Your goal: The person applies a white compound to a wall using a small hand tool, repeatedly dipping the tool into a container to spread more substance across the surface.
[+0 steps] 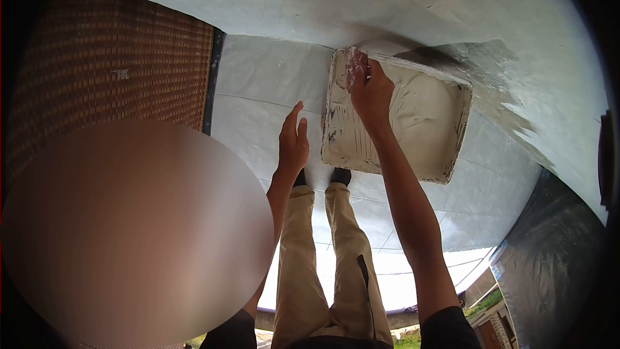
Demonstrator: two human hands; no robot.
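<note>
My right hand (374, 90) is closed around a flat pinkish piece (354, 68) smeared with white; its exact kind cannot be made out. It is over the upper left corner of a shallow rectangular tray (462, 130) that holds a thick cream-white paste (416, 116). Grooves run through the paste on the tray's left side. To the left of the tray, my left hand (294, 142) hovers with fingers stretched out and nothing in it.
A grey-white wall (284, 0) curves across the top and right, with a darker damp-looking patch (481, 58). Brown woven matting (129, 58) stands at the left. Pale sheeting (258, 68) lies beneath the tray, and a dark sheet (549, 252) hangs at lower right.
</note>
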